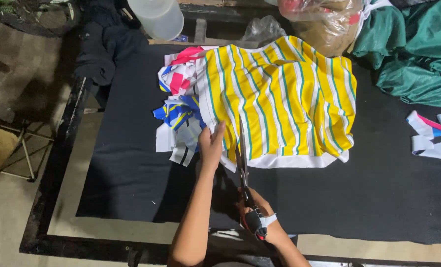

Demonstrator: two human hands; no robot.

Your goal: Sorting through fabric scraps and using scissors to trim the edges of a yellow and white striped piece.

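Observation:
A yellow fabric piece with green and white stripes (285, 94) lies spread on the black-covered table (379, 198). My left hand (211, 143) presses flat on the fabric's near left edge, fingers apart. My right hand (257, 210), wrapped in a black and white strap, grips the handles of long scissors (242, 153). The blades point away from me and cut into the striped fabric just right of my left hand.
A heap of blue, white, red and yellow scraps (178, 109) lies left of the fabric. Green cloth (413, 49) is bunched at the back right, with loose strips (433, 136) at the right edge. A translucent plastic container (156, 17) and a plastic bag (324, 20) stand at the back.

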